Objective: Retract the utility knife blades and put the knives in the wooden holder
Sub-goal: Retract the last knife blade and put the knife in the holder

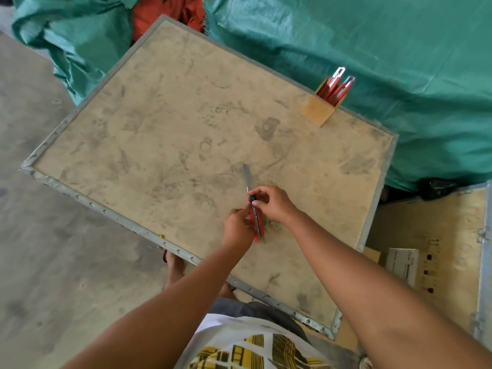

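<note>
A red utility knife [257, 227] lies over the middle of the dusty board, its grey blade [247, 176] sticking out far from the body. My left hand [237, 227] pinches the red handle from the left. My right hand [271, 203] grips the knife from the right, thumb and fingers on the black slider knob [251, 198]. At the board's far right edge stands the wooden holder [318, 111], tilted, with several red knives [336, 87] standing in it.
The work surface is a wooden crate lid [170, 123] with a metal rim. Green tarpaulin [372, 49] lies behind and to the right. Another crate [439, 243] with a white label stands at the right. Bare concrete floor [40, 235] is to the left.
</note>
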Demonstrator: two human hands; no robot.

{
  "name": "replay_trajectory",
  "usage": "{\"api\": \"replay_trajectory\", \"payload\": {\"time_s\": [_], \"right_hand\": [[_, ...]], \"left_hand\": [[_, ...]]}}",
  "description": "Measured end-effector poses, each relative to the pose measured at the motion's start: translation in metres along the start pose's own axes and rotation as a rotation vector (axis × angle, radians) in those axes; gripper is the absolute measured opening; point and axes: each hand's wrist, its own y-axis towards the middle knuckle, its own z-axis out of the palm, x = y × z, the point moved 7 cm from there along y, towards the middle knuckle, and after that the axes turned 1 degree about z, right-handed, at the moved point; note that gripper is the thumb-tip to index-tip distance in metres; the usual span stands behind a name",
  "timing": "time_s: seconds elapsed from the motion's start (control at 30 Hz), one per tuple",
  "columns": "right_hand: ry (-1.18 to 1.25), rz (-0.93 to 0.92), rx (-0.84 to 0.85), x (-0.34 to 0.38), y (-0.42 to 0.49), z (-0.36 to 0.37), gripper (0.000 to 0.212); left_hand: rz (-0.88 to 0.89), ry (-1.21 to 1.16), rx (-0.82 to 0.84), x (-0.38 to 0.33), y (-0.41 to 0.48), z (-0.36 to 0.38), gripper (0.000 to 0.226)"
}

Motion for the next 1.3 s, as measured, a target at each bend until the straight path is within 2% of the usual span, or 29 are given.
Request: {"api": "replay_trajectory", "payload": {"time_s": [0.07,0.23,0.47,0.57,0.77,1.13,1.3], "right_hand": [[0.063,0.031,-0.025,-0.005,-0.001,-0.002,0.026],[0.248,0.049,-0.093,-0.001,-0.008,-0.02,0.024],[0.432,-0.039,-0.211,0.045,-0.02,-0.066,0.029],[0.417,-0.092,-0.266,0.071,-0.023,-0.087,0.028],[0.239,-0.199,-0.343,0.123,-0.033,-0.105,0.027],[0.174,-0.177,-0.347,0.165,-0.048,-0.085,0.028],[0.151,-0.183,-0.425,0.174,-0.055,-0.088,0.03]], "left_hand": [[0.003,-0.025,0.035,-0.001,0.0,-0.002,0.064],[-0.014,-0.216,0.173,-0.022,-0.003,-0.025,0.067],[0.054,-0.288,0.301,-0.057,0.01,-0.071,0.056],[0.129,-0.297,0.326,-0.081,0.018,-0.096,0.052],[0.198,-0.311,0.378,-0.118,0.031,-0.141,0.044],[0.245,-0.399,0.445,-0.145,0.041,-0.181,0.038],[0.293,-0.37,0.532,-0.157,0.041,-0.186,0.04]]}}
